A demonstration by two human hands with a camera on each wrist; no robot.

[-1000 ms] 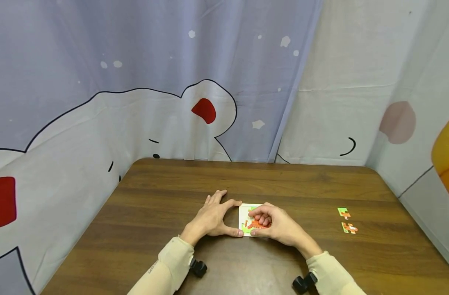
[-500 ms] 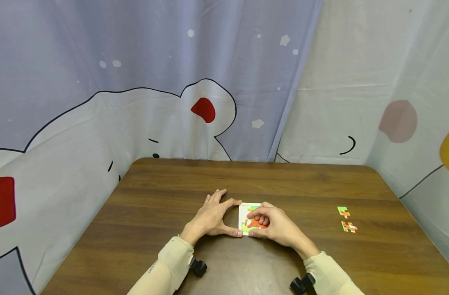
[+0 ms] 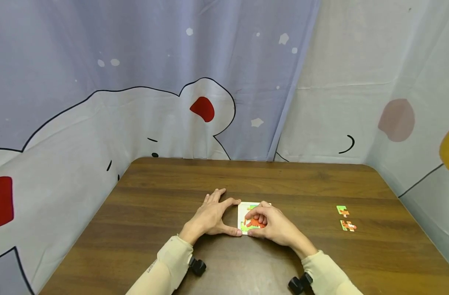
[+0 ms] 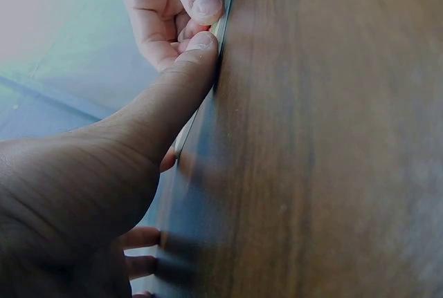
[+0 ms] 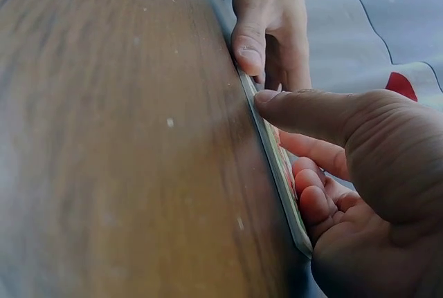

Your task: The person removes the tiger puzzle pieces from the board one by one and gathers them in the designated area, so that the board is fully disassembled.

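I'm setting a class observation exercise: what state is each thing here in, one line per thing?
Framed jigsaw puzzle: flat on wooden table, partly hidden.
Farther puzzle piece: loose, lying flat.
Nearer puzzle piece: loose, lying flat.
Left hand: thumb and index spread at the puzzle's left side.
Right hand: fingers bent over the puzzle, thumb at its near edge.
Printed curtain: hanging.

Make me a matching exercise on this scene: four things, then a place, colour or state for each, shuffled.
1. Left hand
2. Right hand
3. Loose pieces
4. Table

A. brown, with wood grain
B. fingers curled, over the puzzle
C. to the right of both hands, apart from the puzzle
D. thumb and index finger spread, at the puzzle's left side

Pairs: 1-D, 2-B, 3-C, 4-A
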